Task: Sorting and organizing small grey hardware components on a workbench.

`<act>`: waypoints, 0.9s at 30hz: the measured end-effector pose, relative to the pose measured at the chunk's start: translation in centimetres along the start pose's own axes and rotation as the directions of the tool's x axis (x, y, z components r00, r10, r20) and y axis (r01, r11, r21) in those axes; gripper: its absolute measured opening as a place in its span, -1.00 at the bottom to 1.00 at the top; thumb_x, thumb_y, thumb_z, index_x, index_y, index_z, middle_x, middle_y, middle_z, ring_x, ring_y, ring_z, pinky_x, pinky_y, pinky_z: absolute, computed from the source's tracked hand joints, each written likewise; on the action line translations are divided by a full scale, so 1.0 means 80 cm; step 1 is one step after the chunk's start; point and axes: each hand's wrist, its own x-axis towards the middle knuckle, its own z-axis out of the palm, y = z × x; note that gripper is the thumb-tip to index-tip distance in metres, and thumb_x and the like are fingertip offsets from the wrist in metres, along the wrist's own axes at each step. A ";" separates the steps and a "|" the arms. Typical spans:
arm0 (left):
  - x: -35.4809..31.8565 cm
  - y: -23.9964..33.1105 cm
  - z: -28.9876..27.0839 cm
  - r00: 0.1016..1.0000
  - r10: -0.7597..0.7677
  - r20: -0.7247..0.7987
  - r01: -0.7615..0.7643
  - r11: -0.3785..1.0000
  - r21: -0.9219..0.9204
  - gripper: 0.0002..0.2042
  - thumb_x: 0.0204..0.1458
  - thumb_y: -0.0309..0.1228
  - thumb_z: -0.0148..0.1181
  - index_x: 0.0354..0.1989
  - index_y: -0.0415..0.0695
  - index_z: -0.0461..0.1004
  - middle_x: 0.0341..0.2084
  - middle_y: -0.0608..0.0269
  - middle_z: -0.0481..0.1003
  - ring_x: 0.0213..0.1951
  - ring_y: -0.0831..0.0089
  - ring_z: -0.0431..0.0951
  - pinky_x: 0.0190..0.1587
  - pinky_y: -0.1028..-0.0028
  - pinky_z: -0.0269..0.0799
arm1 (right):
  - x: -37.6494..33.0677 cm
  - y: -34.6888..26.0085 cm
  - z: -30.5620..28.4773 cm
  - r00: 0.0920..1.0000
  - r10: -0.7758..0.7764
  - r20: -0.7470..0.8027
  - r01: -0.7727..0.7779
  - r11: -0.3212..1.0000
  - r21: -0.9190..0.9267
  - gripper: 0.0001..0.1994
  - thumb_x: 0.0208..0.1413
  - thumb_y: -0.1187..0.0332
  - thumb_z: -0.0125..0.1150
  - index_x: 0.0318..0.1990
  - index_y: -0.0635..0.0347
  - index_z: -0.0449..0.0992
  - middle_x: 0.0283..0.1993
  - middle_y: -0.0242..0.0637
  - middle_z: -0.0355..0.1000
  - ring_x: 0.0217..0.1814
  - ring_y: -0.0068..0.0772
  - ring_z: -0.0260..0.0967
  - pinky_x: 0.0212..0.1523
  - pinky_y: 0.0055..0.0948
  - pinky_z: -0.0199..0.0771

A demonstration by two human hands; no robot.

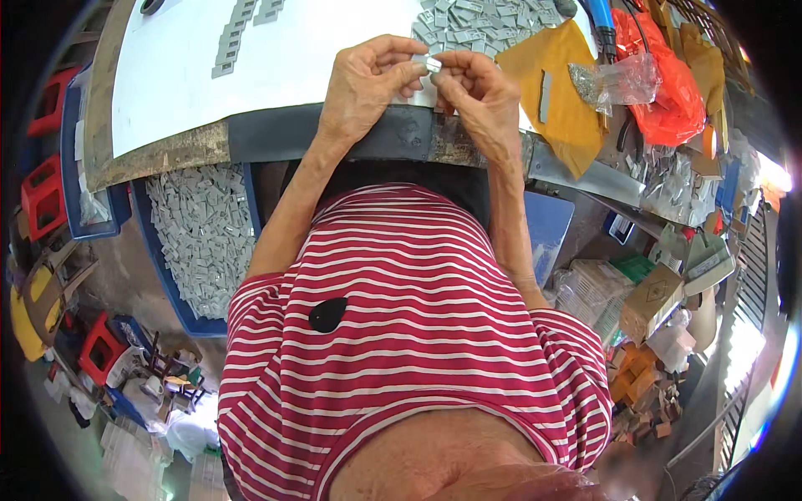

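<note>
Over the near edge of the white work table (180, 100), my two hands meet around a small grey metal piece (432, 64). Thumb and fingers of my left hand (368, 79) pinch its left side. My right hand (483, 96) grips the same piece from the right, fingers curled. A pile of similar flat grey pieces (480, 25) lies just beyond my hands. Further left, more of them stand in a neat overlapping row (234, 37). Close to my right hand is a sheet of brown-yellow paper (564, 92) with a thin grey strip (545, 96) on it.
A blue bin (200, 326) full of grey pieces stands below the table at left. At right lie a clear bag of small parts (614, 83), a red plastic bag (668, 100) and a blue-handled tool (601, 25). Cardboard boxes (652, 305) and red stools (102, 351) are on the floor.
</note>
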 end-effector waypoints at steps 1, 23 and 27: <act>0.000 0.000 0.000 1.000 0.000 0.001 0.000 1.000 0.001 -0.79 -0.02 -0.49 0.09 -0.19 -0.27 0.41 -0.54 0.28 0.47 -0.50 0.65 0.44 -0.41 0.71 0.39 | 0.000 0.000 0.002 1.000 -0.017 -0.010 0.017 1.000 -0.011 -0.83 -0.02 0.49 0.11 -0.25 0.37 0.39 -0.55 -0.38 0.37 -0.59 -0.70 0.28 -0.58 -0.72 0.29; -0.003 0.002 0.014 0.977 0.211 0.018 -0.194 0.857 0.478 -0.79 -0.07 -0.46 0.14 -0.24 -0.22 0.44 -0.48 0.29 0.47 -0.43 0.59 0.44 -0.36 0.63 0.38 | -0.003 0.005 -0.013 0.987 -0.156 0.022 0.155 0.929 -0.336 -0.86 -0.04 0.53 0.05 -0.28 0.30 0.37 -0.53 -0.18 0.35 -0.58 -0.37 0.35 -0.55 -0.47 0.31; -0.003 0.005 0.014 0.965 0.255 0.059 -0.242 0.782 0.574 -0.79 -0.09 -0.46 0.14 -0.26 -0.25 0.44 -0.43 0.20 0.47 -0.40 0.50 0.46 -0.32 0.57 0.39 | -0.001 0.013 -0.014 0.968 -0.247 0.039 0.241 0.879 -0.412 -0.86 -0.05 0.53 0.05 -0.29 0.30 0.37 -0.45 -0.12 0.36 -0.48 -0.19 0.37 -0.47 -0.39 0.33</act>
